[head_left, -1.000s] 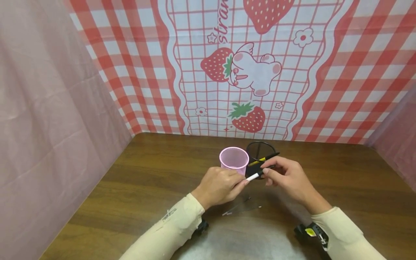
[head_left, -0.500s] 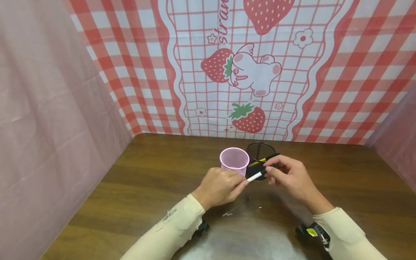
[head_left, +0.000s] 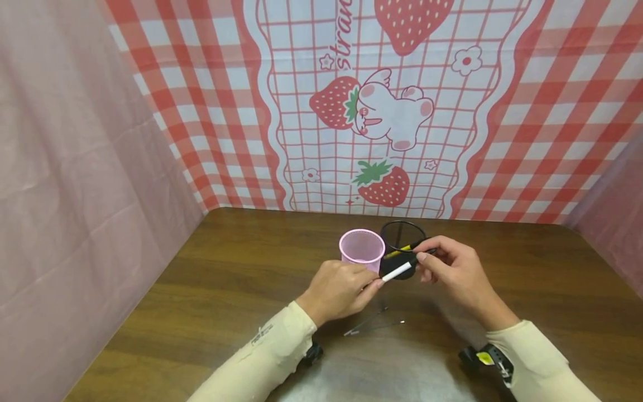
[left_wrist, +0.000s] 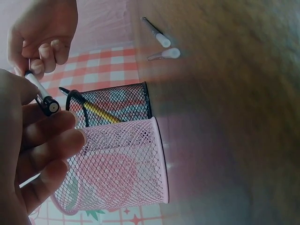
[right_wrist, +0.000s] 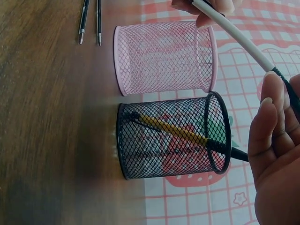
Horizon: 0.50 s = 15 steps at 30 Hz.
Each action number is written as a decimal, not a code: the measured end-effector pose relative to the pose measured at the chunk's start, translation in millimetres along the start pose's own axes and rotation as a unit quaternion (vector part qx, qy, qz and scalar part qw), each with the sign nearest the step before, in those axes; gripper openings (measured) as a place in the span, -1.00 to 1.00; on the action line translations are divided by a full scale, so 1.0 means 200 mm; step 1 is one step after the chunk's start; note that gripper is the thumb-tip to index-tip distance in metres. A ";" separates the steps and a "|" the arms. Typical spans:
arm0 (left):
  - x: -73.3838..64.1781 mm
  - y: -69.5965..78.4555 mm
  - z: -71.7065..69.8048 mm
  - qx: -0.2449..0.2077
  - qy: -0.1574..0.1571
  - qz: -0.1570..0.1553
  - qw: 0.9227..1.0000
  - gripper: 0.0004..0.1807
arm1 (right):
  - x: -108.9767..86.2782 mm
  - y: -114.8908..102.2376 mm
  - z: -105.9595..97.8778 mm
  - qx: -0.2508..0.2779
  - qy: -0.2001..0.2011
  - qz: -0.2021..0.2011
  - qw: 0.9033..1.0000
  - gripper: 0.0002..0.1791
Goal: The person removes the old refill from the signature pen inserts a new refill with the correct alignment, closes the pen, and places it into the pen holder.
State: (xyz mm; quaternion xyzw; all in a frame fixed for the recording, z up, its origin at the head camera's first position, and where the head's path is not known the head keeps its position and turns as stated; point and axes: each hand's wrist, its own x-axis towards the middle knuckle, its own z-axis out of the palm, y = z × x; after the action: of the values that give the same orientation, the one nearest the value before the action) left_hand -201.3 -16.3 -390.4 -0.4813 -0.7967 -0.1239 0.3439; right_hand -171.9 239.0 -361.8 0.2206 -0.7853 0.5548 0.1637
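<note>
A pen with a white barrel and black ends is held between both hands above the table. My left hand pinches its black clip end with thumb and forefinger; the other fingers are loosely bent. At the opposite end, the black grip section is pinched by my right hand, which covers part of it. Just behind the hands stand a pink mesh pen cup and a black mesh pen cup. Inside the black cup leans a yellow and black pen.
Two thin pen refills with white ends lie on the brown wooden table, nearer to me than the cups. A strawberry-print checked cloth hangs behind the table, with pink curtains at the sides.
My right hand has shifted slightly to the right, and more of the white barrel shows between the hands. The left hand stays in place.
</note>
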 end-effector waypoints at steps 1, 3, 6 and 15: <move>0.00 0.00 0.00 0.000 -0.001 -0.001 1.000 -0.79 | 0.00 0.00 0.00 -0.001 0.000 0.000 1.000 -0.91; 0.00 0.00 0.00 0.001 -0.003 -0.004 1.000 -0.78 | 0.00 0.00 0.00 -0.002 -0.001 0.000 1.000 -0.90; 0.00 0.00 0.00 0.003 -0.006 -0.006 1.000 -0.78 | 0.01 0.00 0.00 -0.002 0.000 0.002 1.000 -0.91; 0.00 0.00 0.01 0.006 -0.016 -0.010 1.000 -0.76 | 0.01 0.00 -0.03 -0.008 0.008 -0.017 1.000 -0.91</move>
State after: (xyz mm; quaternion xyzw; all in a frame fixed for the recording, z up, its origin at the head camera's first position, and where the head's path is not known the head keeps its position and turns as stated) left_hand -201.9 -15.8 -391.4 -0.4730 -0.8076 -0.1149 0.3329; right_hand -173.5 243.9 -359.9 0.2278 -0.7847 0.5472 0.1814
